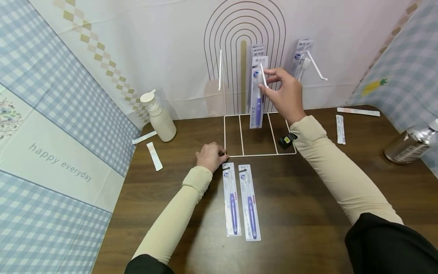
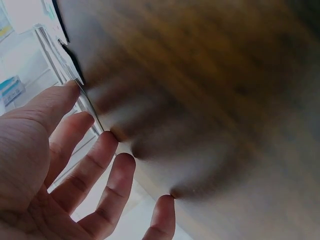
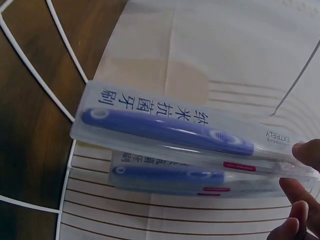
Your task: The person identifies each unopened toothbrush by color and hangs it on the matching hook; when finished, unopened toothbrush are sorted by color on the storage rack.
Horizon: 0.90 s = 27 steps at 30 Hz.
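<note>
My right hand point(image 1: 285, 93) pinches a packaged toothbrush point(image 1: 257, 95) near its upper part, between thumb and fingers. This blister pack, with a purple handle, hangs upright at the white middle hook point(image 1: 263, 74). Behind it hang more packs point(image 1: 257, 48), also seen as a second toothbrush pack point(image 3: 167, 170) in the right wrist view. My left hand point(image 1: 210, 156) rests on the table with fingers loosely bent, at the front left corner of a white wire rack point(image 1: 260, 155). Just beside its fingertips lie two toothbrush packs, a left one point(image 1: 232, 201) and a right one point(image 1: 250, 205).
A left hook point(image 1: 220, 70) and a right hook point(image 1: 316, 65) stick out from the backdrop; toothbrush packs point(image 1: 301, 57) hang at the right one. A pump bottle point(image 1: 162, 121) stands left, a silver can point(image 1: 408, 146) right. Narrow white sachets point(image 1: 154, 156) lie on both sides.
</note>
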{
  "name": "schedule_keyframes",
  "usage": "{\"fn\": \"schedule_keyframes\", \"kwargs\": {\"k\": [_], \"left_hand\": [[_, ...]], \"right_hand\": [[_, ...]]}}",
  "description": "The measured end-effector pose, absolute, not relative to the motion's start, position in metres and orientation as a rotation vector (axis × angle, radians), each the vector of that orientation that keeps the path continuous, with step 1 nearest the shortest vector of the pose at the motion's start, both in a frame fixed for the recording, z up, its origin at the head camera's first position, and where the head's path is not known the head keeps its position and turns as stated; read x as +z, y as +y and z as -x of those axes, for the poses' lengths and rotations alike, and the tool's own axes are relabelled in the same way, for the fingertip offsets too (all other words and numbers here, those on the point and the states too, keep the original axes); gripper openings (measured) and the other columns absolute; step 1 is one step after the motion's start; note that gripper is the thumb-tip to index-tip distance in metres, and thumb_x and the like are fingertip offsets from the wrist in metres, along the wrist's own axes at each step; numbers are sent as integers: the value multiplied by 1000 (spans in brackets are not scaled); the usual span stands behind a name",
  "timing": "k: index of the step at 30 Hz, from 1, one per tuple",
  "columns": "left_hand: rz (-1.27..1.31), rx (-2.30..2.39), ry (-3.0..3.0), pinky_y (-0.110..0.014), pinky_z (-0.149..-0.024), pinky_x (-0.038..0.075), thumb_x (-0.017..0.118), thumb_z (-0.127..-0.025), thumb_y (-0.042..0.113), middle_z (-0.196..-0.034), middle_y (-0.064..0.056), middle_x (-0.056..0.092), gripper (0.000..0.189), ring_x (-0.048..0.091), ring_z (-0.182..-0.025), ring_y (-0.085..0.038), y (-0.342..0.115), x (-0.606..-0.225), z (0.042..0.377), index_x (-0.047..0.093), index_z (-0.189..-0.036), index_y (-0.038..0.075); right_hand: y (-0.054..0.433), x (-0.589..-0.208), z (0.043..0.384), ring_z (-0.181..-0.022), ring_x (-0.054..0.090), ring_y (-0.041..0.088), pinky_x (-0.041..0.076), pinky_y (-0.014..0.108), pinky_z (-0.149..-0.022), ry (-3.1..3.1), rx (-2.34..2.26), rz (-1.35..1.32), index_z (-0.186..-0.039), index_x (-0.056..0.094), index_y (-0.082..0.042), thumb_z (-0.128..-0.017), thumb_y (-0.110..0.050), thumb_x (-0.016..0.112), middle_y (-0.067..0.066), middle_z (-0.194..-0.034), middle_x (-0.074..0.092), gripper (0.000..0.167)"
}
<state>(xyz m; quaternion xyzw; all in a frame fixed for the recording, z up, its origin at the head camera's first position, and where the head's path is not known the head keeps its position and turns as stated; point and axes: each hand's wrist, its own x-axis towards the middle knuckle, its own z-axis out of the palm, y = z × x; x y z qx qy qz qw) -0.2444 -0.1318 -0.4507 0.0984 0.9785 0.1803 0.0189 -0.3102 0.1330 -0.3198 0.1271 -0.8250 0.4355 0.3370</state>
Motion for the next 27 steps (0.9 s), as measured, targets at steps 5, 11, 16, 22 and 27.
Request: {"fn": "schedule_keyframes", "kwargs": {"k": [5, 11, 16, 22, 27], "left_hand": [[-308, 561, 3030, -68, -97, 46, 80, -96, 36, -111, 2, 72, 17, 63, -118, -32, -131, -450, 244, 83, -104, 21], [-302, 556, 3028, -68, -98, 46, 80, -96, 37, -112, 2, 72, 18, 63, -119, -32, -132, -451, 244, 83, -105, 22], [-311, 554, 3029, -68, -97, 46, 80, -96, 37, -112, 2, 72, 17, 64, -119, -32, -132, -452, 244, 83, -104, 22], [-314, 562, 3031, -67, -96, 46, 80, -96, 37, -111, 1, 72, 17, 64, -118, -34, -133, -450, 244, 83, -103, 21], [-318, 580, 3018, -68, -97, 45, 81, -96, 37, -111, 0, 72, 18, 63, -118, -35, -132, -450, 244, 83, -103, 20]], "right_hand": [[133, -319, 320, -106, 72, 29, 47, 39, -87, -2178, 1140, -292, -126, 74, -10, -91, -9, 84, 14, -105, 79, 36], [133, -318, 316, -95, 75, 32, 38, 26, -65, -2210, 1082, -290, -136, 71, -19, -91, -12, 85, 12, -108, 79, 48], [137, -323, 297, -56, 60, 13, 31, 23, -50, -2214, 1053, -277, -136, 69, -20, -89, -13, 87, 8, -109, 80, 51], [136, -352, 250, -47, 44, 8, 34, 21, -45, -2328, 1087, -348, -126, 74, -14, -91, -16, 86, 9, -100, 79, 37], [132, -386, 216, -70, 64, 21, 43, 31, -63, -2521, 1169, -376, -120, 76, -13, -91, -20, 85, 4, -90, 78, 31]]}}
